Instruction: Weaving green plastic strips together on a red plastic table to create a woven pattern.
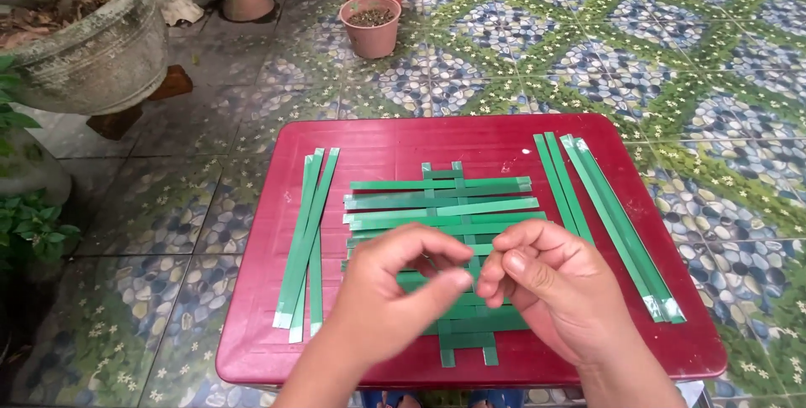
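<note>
Patterned tile floor (588, 30) under a low red bench (386, 143). Woven mat of green strips (441, 206) lies flat mid-bench, directly beneath both hands. Left hand (390, 299) and right hand (550, 290) curl nearly closed, fingertips meeting over the weave; whether they pinch a strip, cannot tell. Strips look thin, light, springy, likely slippery; best gripped near free ends. Loose strips left (306, 232) and right (609, 215) of hands. Clay pots (371, 26) beyond.

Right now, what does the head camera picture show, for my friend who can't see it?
Two bare hands, left hand and right hand, pinch together over a half-woven mat of flat green strips on a small dark red plastic table. Loose green strips lie beside it.
</note>
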